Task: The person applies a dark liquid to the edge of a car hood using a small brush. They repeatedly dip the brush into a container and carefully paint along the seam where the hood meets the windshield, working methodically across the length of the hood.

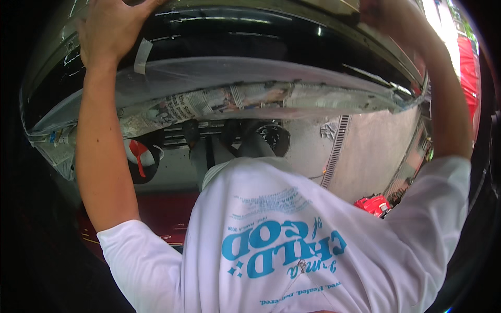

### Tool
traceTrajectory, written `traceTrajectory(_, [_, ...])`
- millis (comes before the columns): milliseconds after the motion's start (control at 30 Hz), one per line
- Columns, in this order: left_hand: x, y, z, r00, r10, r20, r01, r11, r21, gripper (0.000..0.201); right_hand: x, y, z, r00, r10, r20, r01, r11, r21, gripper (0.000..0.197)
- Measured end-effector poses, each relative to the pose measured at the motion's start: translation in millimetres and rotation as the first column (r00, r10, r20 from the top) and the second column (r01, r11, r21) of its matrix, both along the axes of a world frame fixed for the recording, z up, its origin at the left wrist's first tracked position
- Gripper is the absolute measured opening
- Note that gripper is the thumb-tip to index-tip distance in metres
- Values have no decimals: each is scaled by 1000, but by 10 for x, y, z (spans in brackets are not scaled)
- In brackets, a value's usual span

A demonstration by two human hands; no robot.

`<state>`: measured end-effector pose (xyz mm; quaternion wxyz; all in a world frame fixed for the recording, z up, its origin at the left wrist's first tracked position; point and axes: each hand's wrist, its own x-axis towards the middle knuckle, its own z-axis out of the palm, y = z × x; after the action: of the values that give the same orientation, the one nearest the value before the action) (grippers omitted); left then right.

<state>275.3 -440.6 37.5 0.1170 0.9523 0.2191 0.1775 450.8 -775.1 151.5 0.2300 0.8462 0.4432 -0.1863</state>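
A glossy black car panel (235, 44) curves across the top. My left hand (110, 28) is on or close above its upper left part; the thumb stretches away to the right, while the other fingertips run out of the picture. My right hand (389, 18) is at the panel's upper right, dark and smeared by motion, its fingers not readable. A strip of masking tape (142, 56) sticks to the panel beside my left wrist. Clear plastic film (219, 70) and newspaper sheets (209, 100) cover the area along the panel's lower edge.
Below, a dark round bucket (143, 175) has a red scoop-like tool (138, 151) over it. Another black container (282, 138) stands near my feet. A drain grate (336, 151) crosses the floor; a red object (372, 205) lies to the right. A dark red surface (162, 214) is behind me.
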Motion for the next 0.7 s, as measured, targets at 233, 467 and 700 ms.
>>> traceTrajectory(233, [-65, -98, 205, 997, 63, -36, -61, 996, 63, 93, -325, -48, 0, 984, -53, 168, 17, 978, 210, 14])
traceTrajectory(467, [-70, -133, 177, 1000, 18, -18, -18, 999, 40, 92, -532, -456, -257, 961, -43, 272, -64, 926, 373, 14])
traceTrajectory(700, [-3, -105, 76, 999, 35, -2, -35, 999, 26, 90, -77, -200, -130, 983, -170, 74, 154, 969, 191, 13])
